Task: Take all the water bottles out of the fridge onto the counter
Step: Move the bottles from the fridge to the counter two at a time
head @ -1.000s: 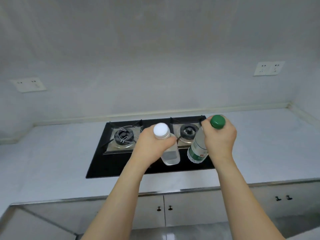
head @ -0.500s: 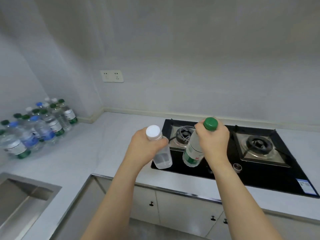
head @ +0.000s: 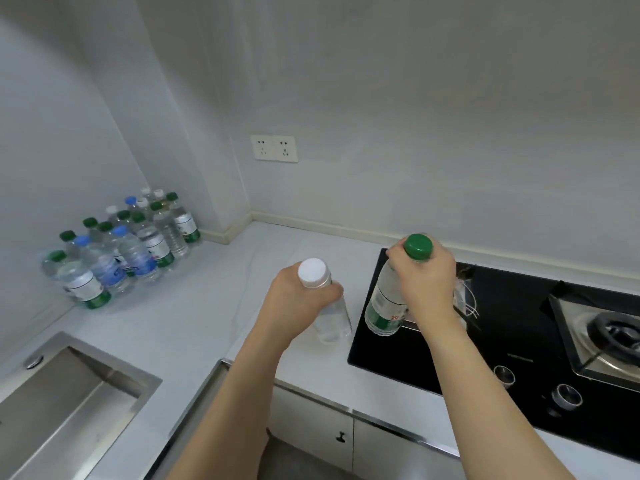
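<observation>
My left hand (head: 294, 306) grips a clear water bottle with a white cap (head: 330, 320) near its neck, held above the white counter (head: 194, 317). My right hand (head: 427, 289) grips a bottle with a green cap and green label (head: 384, 306) by its upper part, over the left edge of the black hob. Both bottles hang roughly upright. Several water bottles with green, blue and white caps (head: 121, 251) stand grouped in the counter's far left corner against the wall. The fridge is out of sight.
A black gas hob (head: 519, 341) with burners and two knobs takes up the right side. A steel sink (head: 62, 400) is set in the counter at lower left. A double wall socket (head: 274, 148) sits above the corner. White cabinet doors run below.
The view has swung left across the counter, from the hob to the corner with the bottle group and sink. Both hands keep the same grip on their bottles.
</observation>
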The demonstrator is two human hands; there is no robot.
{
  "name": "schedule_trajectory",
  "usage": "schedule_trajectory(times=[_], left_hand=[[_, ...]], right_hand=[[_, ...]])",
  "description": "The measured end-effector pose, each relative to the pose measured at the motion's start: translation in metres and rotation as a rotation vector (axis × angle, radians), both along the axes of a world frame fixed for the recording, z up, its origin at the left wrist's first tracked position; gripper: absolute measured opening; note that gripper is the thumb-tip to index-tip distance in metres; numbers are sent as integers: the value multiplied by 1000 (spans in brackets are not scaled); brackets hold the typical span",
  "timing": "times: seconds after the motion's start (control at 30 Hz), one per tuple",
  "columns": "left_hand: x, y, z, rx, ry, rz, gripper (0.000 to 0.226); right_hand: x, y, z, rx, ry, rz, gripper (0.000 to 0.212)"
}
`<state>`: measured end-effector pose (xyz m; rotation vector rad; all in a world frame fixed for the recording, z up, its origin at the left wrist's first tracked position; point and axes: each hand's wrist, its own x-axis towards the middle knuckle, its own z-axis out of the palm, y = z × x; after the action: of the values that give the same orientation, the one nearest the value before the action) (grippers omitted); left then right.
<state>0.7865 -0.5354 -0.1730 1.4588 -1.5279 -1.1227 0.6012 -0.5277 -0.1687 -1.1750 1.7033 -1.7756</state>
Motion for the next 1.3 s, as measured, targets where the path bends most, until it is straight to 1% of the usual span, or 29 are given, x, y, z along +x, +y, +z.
schedule_trajectory(times=[0.13, 0.23, 0.4, 0.6, 0.67, 0.8, 1.03, 1.13, 1.3], left_hand=[[-4, -43, 8, -26, -26, 18, 30], [-5, -68, 9, -43, -35, 37, 26], [5, -101, 1, 17, -39, 80, 31], [39, -135, -15, 55, -65, 161, 23], [56, -147, -18, 59, -73, 183, 23], [94, -175, -21, 77, -70, 221, 30], [182, -231, -23, 94, -97, 330, 24], [217, -251, -27, 113, -81, 377, 24], [280, -272, -39, 150, -34, 468, 23]], right_hand=[[-5, -46, 2, -44, -22, 36, 11], [-6, -75, 0, -35, -8, 60, 11], [2, -118, -6, -24, -12, 116, 11], [36, -167, -21, 25, -7, 207, 15], [52, -184, -26, 49, 8, 248, 14], [92, -218, -36, 90, 7, 322, 11], [180, -280, -40, 149, -19, 471, 8], [216, -303, -41, 158, -32, 521, 8], [284, -336, -49, 159, 19, 621, 8]])
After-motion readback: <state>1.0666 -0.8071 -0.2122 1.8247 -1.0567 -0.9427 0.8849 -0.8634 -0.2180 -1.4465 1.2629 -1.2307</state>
